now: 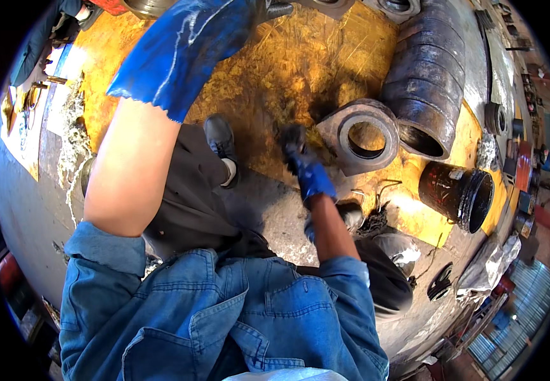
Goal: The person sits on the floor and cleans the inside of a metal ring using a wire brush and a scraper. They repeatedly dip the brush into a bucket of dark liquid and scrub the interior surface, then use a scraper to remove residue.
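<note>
My left hand [214,32], in a long blue rubber glove, reaches out to the far edge of the view. Its dark fingertips run up to the picture's edge, so their grip is hidden. Lower down, my right hand [313,176] wears a blue glove blackened at the fingers. Those fingers look drawn together around a dark, grimy clump [292,141] whose kind I cannot make out. Just right of that hand, a thick steel flange with a round hole [346,152] lies on the greasy yellow plate [268,82].
A large dark ribbed metal cylinder [424,70] lies behind the flange. A grimy open bucket [443,190] rests tipped over at the right. Bent wire [386,184] and a dark fibrous tuft [374,219] are near my right foot. Stringy pale waste [74,127] hangs at the left.
</note>
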A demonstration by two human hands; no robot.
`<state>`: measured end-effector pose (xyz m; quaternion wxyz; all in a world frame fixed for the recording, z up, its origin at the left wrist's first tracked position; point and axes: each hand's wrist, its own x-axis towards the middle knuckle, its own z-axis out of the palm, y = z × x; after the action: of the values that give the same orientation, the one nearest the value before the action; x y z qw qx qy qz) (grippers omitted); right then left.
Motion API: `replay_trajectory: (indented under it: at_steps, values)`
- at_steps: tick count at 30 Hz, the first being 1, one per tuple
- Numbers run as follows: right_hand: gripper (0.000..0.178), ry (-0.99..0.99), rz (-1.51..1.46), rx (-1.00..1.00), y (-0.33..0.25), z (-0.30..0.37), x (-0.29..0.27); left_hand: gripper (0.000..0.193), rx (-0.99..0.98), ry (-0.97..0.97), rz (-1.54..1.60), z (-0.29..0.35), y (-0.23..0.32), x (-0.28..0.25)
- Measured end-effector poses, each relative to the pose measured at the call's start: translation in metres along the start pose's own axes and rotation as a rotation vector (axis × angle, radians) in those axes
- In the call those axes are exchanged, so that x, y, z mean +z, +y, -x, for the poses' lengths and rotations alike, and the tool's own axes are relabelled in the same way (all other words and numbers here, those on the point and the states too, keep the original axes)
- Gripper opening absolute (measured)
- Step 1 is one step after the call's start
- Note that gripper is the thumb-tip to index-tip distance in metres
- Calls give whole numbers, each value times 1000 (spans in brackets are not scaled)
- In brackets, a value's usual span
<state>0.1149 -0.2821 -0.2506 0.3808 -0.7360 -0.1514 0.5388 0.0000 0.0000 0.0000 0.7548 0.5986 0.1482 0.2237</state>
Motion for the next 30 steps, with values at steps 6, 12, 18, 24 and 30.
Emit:
replay_trajectory:
  at_steps: [6,12,18,24,30]
  values:
    - [27,-24,-167,328,148,9,43,35,-3,62,-125,49,-23,-29]
    - [28,80,-97,219,227,-58,62,37,-231,176,-159,133,-42,-62]
    - [35,129,-100,-9,58,-139,56,38,-370,257,-159,182,-42,-65]
    - [26,5,-345,-163,-78,-203,21,39,-298,134,-213,149,-43,-44]
    - [19,-93,-435,-246,-231,-128,-67,41,48,-101,-317,31,-29,-9]
